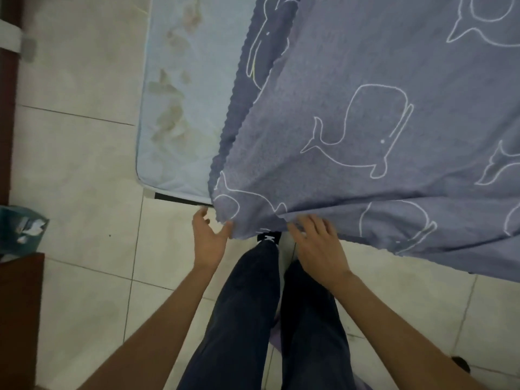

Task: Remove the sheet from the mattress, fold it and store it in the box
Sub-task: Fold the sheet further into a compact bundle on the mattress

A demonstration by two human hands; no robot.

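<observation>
A grey-blue sheet (365,122) printed with white whale outlines covers most of the pale blue mattress (180,114), whose stained left strip and near corner lie bare. The sheet's near edge hangs over the mattress foot. My left hand (209,240) is open, fingers spread, its fingertips at the sheet's lower left corner without closing on it. My right hand (318,246) lies palm down with spread fingers on the sheet's hanging edge, just right of that corner. No box is recognisable in view.
Pale floor tiles (84,178) run left of and in front of the mattress. My legs in dark trousers (253,305) stand at its foot. A dark wooden piece of furniture (19,319) with a teal packet (22,229) above it sits at the left edge.
</observation>
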